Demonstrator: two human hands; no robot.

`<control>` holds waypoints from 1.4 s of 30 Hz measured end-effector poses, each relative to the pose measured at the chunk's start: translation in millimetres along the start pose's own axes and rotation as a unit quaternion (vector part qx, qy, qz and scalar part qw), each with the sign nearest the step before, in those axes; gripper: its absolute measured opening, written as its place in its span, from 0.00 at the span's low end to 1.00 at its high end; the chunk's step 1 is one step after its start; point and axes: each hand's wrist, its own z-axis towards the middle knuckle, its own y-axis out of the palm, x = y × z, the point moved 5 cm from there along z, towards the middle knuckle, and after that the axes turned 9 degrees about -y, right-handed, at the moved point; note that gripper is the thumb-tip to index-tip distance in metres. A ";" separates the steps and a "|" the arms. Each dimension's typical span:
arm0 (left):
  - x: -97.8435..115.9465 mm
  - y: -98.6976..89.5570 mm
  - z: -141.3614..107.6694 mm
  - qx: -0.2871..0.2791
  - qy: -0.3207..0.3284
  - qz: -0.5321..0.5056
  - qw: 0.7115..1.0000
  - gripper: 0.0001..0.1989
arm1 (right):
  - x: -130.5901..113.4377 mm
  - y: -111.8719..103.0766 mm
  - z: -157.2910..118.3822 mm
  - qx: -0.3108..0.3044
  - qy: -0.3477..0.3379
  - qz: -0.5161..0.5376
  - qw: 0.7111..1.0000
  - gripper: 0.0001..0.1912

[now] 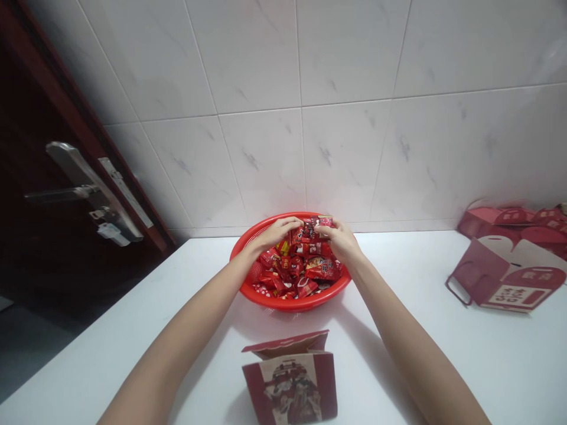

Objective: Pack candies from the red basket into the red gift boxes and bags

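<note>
A red plastic basket (pixel 295 305) holds many red wrapped candies (pixel 321 267) and stands near the tiled wall. Over its back left part, my left hand (pixel 280 231) has its fingers bent together at the candies; what they hold, if anything, is hidden. At the back right of the basket, my right hand (pixel 341 237) pinches a small red packet (pixel 324 222) between thumb and fingers. Closer to me stands a dark red paper box (pixel 292 383) with a printed picture on its front and its top open.
An open red gift box (pixel 509 274) with a handle lies tilted on the white table (pixel 398 260) at the right, with more red boxes (pixel 496 219) behind it. A dark door with a metal handle (pixel 95 192) is at the left.
</note>
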 end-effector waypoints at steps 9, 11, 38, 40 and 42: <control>2.0 9.1 -1.6 -0.076 0.037 0.000 0.996 0.21 | -5.7 3.4 -2.8 -0.012 -0.015 -0.031 0.999 0.17; 4.5 9.4 -2.9 -0.071 0.041 -0.005 0.997 0.21 | -4.8 1.7 -1.9 -0.001 -0.018 -0.035 0.999 0.17; 12.9 12.1 -7.4 -0.078 0.050 -0.032 0.995 0.20 | -6.3 3.8 -6.8 0.009 0.032 -0.046 0.998 0.11; 14.7 12.7 -8.9 -0.081 0.038 -0.030 0.995 0.20 | -6.4 2.9 -6.2 0.012 0.022 -0.052 0.998 0.11; 14.0 13.6 -9.4 -0.087 0.026 -0.031 0.995 0.21 | -6.0 2.3 -5.7 0.010 0.011 -0.060 0.998 0.11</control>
